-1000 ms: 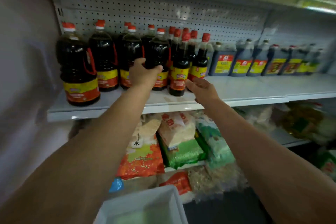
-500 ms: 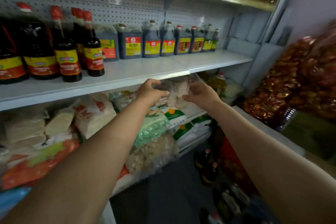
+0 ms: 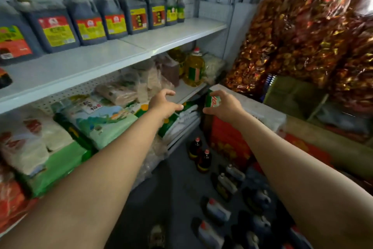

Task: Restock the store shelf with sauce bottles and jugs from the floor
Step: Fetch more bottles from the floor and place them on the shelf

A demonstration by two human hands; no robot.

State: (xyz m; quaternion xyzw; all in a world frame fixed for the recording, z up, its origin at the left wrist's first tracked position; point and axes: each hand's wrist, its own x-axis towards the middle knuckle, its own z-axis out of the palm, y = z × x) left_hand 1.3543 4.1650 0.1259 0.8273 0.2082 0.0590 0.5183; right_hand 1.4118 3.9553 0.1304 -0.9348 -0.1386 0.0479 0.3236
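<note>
Dark sauce jugs (image 3: 89, 24) with red and yellow labels stand in a row at the back of the white shelf (image 3: 141, 46). On the floor below, two upright dark bottles with red caps (image 3: 199, 154) stand by the shelf foot. Several dark jugs (image 3: 218, 211) lie or stand behind them, toward me. My left hand (image 3: 164, 105) hovers in front of the lower shelf, fingers loosely curled, holding nothing. My right hand (image 3: 224, 106) hovers beside it, in front of a green and red box (image 3: 212, 100), also with nothing in it.
Bags of rice and grain (image 3: 101, 119) fill the lower shelf, with a yellow oil jug (image 3: 194, 69) at its right end. A red carton (image 3: 228, 141) and large bags of foil-wrapped sweets (image 3: 302, 32) crowd the right side. The dark floor aisle (image 3: 171, 188) is narrow.
The view has swung right and down. Both hands came off the bottles on the shelf and dropped below the shelf edge. The bottles and jugs on the floor came into view.
</note>
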